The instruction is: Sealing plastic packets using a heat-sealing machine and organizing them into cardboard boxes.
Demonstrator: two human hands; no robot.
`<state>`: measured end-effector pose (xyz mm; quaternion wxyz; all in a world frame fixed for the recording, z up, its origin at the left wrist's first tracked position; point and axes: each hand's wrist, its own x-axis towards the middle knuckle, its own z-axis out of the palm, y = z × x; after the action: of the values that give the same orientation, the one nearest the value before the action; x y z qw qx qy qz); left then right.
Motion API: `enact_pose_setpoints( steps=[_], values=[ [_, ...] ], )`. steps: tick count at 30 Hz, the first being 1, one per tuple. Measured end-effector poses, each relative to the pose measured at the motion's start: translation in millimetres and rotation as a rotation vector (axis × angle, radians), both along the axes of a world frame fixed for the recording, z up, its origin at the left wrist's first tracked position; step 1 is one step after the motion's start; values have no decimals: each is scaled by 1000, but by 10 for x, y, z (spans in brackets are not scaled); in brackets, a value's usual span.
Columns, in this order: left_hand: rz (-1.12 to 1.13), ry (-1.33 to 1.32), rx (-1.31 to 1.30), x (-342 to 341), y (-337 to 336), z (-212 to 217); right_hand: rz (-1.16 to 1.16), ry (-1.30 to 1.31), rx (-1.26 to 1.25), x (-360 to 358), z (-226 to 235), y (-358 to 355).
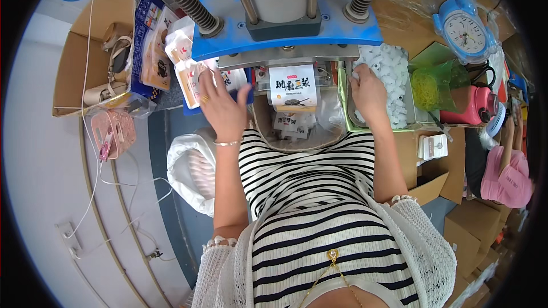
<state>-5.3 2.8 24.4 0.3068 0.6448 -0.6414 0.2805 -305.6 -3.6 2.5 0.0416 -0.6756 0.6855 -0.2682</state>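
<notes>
My left hand lies with fingers stretched out over a stack of printed white pouches in a blue tray. In front of me a flat printed pouch hangs under the metal bar of a blue press; neither hand touches it. My right hand reaches into the left side of a box of small white plastic spouts. Its fingers are curled together among the pieces, and what they hold is hidden. Below the hanging pouch, more pouches lie in a clear-lined bin.
A cardboard box holding a bag stands at the left. A white sack sits beside my left forearm. To the right are a green container, a pink-red device and a blue alarm clock. Another person in pink is farther right.
</notes>
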Motion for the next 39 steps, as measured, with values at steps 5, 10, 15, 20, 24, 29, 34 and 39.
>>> enact_pose_setpoints(
  steps=[5,10,15,20,24,29,34,39],
  values=[
    [-79,82,263,121,454,-311,-62,-511,181,-37,12,-85],
    [-174,600,583,35,539,289,93,-1085,247,230,253,182],
    [-468,985,578,-386,585,181,545,-598,20,602,641,110],
    [-474,1297,818,-567,513,-117,652,-343,63,620,444,-61],
    [-501,1428,822,-634,474,-257,493,-564,176,654,229,-12],
    [-431,1538,725,-597,117,-351,178,-398,-54,387,231,-4],
    [-409,1438,737,-459,-68,-498,123,64,166,33,190,119],
    [-127,490,453,-168,-19,35,57,97,134,-27,-54,37]
  ],
)
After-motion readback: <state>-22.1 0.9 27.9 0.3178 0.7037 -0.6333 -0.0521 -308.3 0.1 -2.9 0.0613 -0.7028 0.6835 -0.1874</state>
